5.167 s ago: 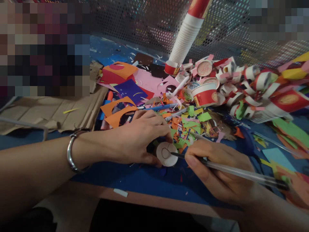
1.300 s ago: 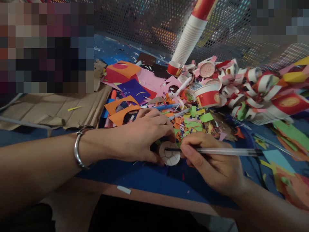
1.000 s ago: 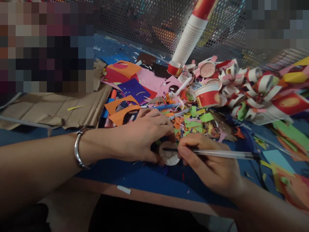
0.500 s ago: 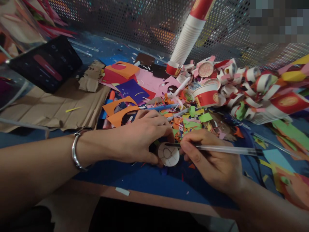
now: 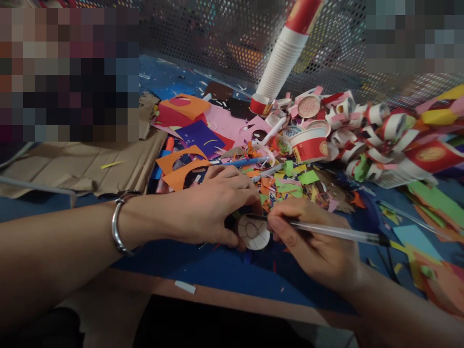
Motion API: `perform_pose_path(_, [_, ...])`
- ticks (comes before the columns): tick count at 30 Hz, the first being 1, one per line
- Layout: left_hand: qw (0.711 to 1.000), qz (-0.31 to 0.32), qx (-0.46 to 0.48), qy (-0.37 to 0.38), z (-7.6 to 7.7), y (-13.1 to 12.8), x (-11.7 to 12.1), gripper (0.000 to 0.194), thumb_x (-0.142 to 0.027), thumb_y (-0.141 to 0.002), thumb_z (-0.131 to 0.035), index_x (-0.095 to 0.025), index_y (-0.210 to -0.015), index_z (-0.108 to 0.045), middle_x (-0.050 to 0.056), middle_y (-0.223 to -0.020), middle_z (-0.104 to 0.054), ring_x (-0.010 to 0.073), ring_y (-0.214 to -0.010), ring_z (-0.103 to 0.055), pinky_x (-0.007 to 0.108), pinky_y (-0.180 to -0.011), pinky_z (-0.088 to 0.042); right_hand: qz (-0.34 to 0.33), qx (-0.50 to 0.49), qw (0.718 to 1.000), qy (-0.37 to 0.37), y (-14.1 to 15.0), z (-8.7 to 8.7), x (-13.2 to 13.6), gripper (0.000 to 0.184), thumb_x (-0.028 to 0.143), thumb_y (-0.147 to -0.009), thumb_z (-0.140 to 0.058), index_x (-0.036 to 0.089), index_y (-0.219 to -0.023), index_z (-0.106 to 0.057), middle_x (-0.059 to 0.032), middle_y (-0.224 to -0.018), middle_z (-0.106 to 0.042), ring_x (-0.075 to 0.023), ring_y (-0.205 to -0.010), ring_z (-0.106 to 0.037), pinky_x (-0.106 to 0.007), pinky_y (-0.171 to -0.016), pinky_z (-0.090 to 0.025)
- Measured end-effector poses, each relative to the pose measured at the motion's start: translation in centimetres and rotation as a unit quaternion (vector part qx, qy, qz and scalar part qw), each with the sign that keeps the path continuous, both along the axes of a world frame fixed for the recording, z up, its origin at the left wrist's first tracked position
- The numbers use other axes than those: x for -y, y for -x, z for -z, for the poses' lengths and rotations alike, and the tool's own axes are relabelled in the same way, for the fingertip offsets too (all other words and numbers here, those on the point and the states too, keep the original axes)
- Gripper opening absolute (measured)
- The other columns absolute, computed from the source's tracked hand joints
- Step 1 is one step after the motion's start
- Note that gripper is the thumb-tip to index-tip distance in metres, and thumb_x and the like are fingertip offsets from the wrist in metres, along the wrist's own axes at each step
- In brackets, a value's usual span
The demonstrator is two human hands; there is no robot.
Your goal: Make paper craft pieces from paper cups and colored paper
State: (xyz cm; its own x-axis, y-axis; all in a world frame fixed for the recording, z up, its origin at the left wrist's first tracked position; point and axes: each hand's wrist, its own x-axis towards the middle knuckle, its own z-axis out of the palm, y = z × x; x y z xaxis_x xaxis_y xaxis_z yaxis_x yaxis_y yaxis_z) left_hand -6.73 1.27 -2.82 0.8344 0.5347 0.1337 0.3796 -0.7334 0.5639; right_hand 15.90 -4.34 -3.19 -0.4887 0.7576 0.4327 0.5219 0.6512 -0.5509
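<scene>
My left hand (image 5: 226, 208) is curled around a round white paper cup base (image 5: 253, 234), thumb on its near left side and fingers over its far side. Thin dark lines mark the base: a small circle with strokes running out to the rim. Any cup wall under it is hidden. Between thumb and fingers my right hand (image 5: 315, 241) pinches a pen (image 5: 333, 230) with a clear barrel and a dark end. The pen lies nearly flat, its tip at the upper part of the base.
Paper scraps (image 5: 286, 183) lie behind my hands. A tall stack of paper cups (image 5: 279, 60) leans against the perforated metal screen (image 5: 203, 38). Cut cups (image 5: 348, 121) heap up at right. Flattened cardboard (image 5: 119, 169) lies left, and the blue table's edge (image 5: 224, 292) runs in front.
The pen and my right hand have shifted slightly left, and the pen's back end has dipped a little. My left hand keeps its hold on the cup base.
</scene>
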Motion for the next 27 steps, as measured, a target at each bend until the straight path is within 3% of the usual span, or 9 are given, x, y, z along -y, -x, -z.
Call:
perform_pose_path(15, [1.000,0.009,-0.003,0.006,0.0,0.0,-0.1,0.051,-0.039,-0.068,-0.089,-0.021,-0.109,-0.067,0.008,-0.113,-0.066,0.0326,-0.114,-0.052,0.045,-0.094,-0.034,-0.007,0.028,1.000,-0.003,-0.1,-0.7,0.5,0.005,0.017,-0.096,-0.058,0.021,-0.095,-0.061,-0.0006,-0.077,-0.067,-0.0140,-0.067,-0.066,-0.028,-0.060,-0.049])
perform_pose_path(27, [1.000,0.005,0.006,0.001,0.2,0.1,-0.2,0.051,-0.040,-0.065,-0.090,-0.022,-0.108,-0.068,0.008,-0.112,-0.067,0.0326,-0.112,-0.054,0.048,-0.098,-0.036,0.047,-0.046,0.998,-0.003,-1.0,-0.8,0.4,0.012,0.011,-0.094,-0.059,0.021,-0.091,-0.063,0.0019,-0.072,-0.063,-0.0110,-0.057,-0.059,-0.027,-0.055,-0.047])
